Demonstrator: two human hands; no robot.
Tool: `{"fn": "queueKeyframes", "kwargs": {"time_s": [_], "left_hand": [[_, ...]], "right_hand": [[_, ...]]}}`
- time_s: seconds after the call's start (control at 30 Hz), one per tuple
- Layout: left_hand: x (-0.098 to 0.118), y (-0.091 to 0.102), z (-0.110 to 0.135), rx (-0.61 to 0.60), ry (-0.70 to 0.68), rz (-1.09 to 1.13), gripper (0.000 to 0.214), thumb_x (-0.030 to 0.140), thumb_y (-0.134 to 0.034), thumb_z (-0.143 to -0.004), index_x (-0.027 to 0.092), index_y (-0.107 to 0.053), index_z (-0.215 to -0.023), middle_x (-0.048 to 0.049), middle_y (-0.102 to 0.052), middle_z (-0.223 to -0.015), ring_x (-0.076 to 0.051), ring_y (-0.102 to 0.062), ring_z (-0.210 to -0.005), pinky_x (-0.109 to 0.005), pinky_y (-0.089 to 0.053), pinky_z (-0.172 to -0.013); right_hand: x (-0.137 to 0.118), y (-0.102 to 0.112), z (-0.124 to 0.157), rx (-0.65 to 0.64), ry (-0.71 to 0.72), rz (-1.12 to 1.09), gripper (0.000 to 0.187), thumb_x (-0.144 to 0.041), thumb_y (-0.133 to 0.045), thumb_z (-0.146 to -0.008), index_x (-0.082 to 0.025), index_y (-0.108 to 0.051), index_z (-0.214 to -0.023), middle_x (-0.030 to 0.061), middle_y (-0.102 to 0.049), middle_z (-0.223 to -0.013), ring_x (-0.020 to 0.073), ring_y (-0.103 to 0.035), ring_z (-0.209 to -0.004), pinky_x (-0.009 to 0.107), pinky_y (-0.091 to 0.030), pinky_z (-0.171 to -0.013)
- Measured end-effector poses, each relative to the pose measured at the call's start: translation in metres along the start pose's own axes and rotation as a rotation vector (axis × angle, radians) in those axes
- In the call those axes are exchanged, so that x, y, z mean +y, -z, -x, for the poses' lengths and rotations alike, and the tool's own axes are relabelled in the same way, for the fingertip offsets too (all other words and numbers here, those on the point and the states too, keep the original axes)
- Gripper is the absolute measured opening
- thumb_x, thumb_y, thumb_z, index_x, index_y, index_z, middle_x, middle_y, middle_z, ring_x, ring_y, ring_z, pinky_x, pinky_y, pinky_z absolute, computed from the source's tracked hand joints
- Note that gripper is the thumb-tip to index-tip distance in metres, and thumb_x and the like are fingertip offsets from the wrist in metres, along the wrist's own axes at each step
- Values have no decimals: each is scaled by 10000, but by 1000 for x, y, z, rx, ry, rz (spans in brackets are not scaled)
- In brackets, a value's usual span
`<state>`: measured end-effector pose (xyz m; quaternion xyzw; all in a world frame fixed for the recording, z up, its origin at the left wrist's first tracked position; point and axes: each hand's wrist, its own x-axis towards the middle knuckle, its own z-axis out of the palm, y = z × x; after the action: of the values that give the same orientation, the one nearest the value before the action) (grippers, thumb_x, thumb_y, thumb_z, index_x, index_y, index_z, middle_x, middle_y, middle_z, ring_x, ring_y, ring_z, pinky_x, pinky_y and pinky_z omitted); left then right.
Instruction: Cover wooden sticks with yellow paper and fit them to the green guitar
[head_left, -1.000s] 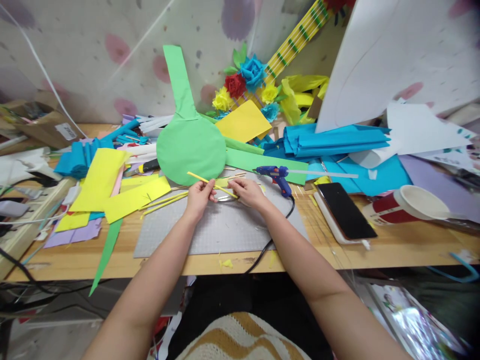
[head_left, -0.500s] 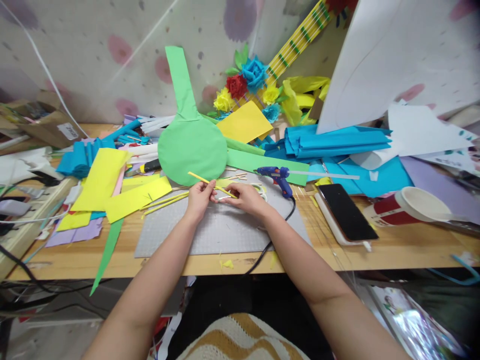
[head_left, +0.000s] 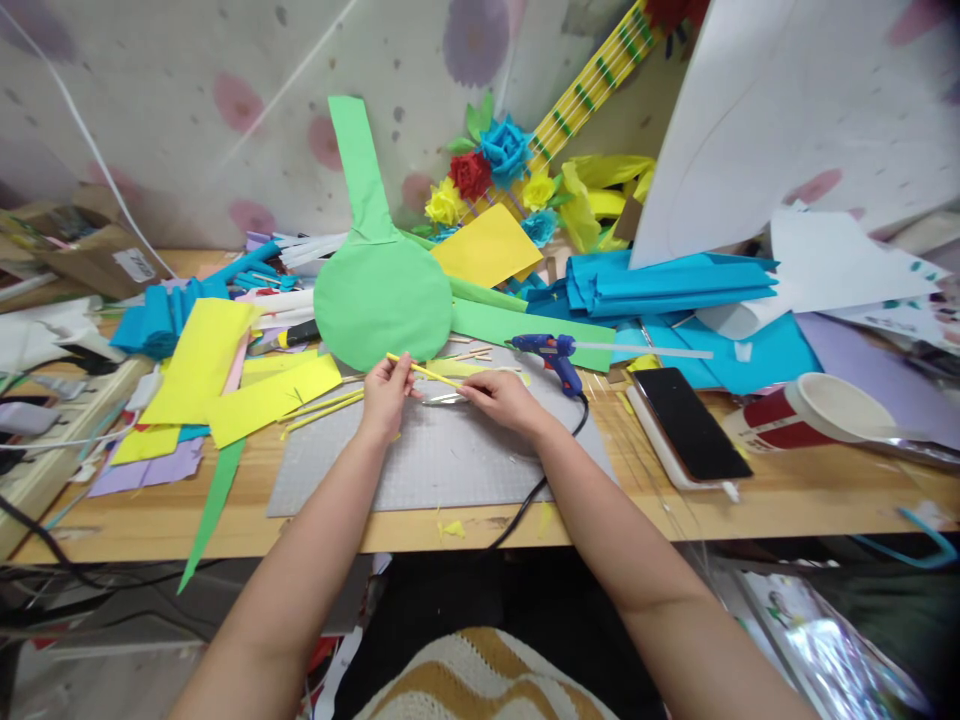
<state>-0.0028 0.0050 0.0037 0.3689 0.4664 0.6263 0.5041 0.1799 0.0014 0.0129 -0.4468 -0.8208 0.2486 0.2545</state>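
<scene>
A thin yellow paper-wrapped stick [head_left: 426, 371] spans the gap between my hands above the grey cutting mat [head_left: 442, 470]. My left hand [head_left: 388, 392] pinches it near its left end. My right hand [head_left: 499, 396] closes its fingertips on the other end. Silver scissor blades [head_left: 442, 399] show just below the stick by my right fingers; their handle is hidden, and I cannot tell whether they touch that hand. More yellow sticks [head_left: 324, 408] lie left of my left hand. A green paper disc [head_left: 382, 305] with strips lies behind my hands.
A blue glue gun [head_left: 551, 352] with a black cord stands right of my hands. Farther right are a phone [head_left: 691, 424] and a paper cup [head_left: 814, 412]. Yellow paper [head_left: 199, 360] lies left; blue paper [head_left: 667, 285] lies back right. A flower-decorated guitar shape [head_left: 589, 85] leans behind.
My hands have moved apart along the yellow stick, the left one shifting left. The stick now slopes less, and more of its middle shows.
</scene>
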Motion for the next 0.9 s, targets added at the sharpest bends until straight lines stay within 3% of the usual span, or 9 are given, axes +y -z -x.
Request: {"fn": "queueKeyframes", "kwargs": {"time_s": [0.13, 0.3, 0.5, 0.73, 0.9], "left_hand": [[0, 0, -1, 5, 26, 5, 293, 413, -640, -644, 135, -556, -683, 67, -433, -470, -21, -327, -350, -161, -431, -389], [1, 2, -4, 36, 72, 66, 382, 513, -508, -719, 137, -565, -753, 47, -474, -497, -33, -362, -352, -171, -437, -400], [0, 8, -7, 212, -130, 32, 302, 442, -594, -687, 179, -449, -655, 85, -413, -467, -27, -340, -339, -132, -356, -344], [0, 4, -2, 89, -43, -80, 437, 561, -494, -715, 181, -394, -523, 63, -387, -380, -44, -335, -295, -169, -375, -343], [1, 5, -4, 137, 1, -8, 329, 487, -581, -673, 166, -534, -729, 49, -508, -525, -46, -425, -380, -173, -422, -392]], "right_hand": [[-1, -4, -1, 15, 16, -30, 266, -291, -434, -839, -194, -640, -977, 56, -658, -953, 150, -563, -824, 245, -368, -712], [-4, -5, -1, 2, 22, 20, 289, -300, -391, -861, -189, -638, -961, 67, -654, -976, 167, -565, -878, 259, -373, -745], [-2, -4, 0, -29, 9, 23, 297, -295, -365, -872, -179, -629, -945, 66, -650, -973, 164, -564, -861, 253, -371, -727], [-2, -4, 0, -11, -14, -9, 278, -295, -380, -863, -183, -631, -905, 61, -654, -947, 157, -565, -853, 249, -372, -722], [-2, -4, 0, -20, -13, 13, 280, -297, -381, -860, -178, -632, -894, 57, -657, -923, 154, -562, -820, 242, -362, -688]]}}
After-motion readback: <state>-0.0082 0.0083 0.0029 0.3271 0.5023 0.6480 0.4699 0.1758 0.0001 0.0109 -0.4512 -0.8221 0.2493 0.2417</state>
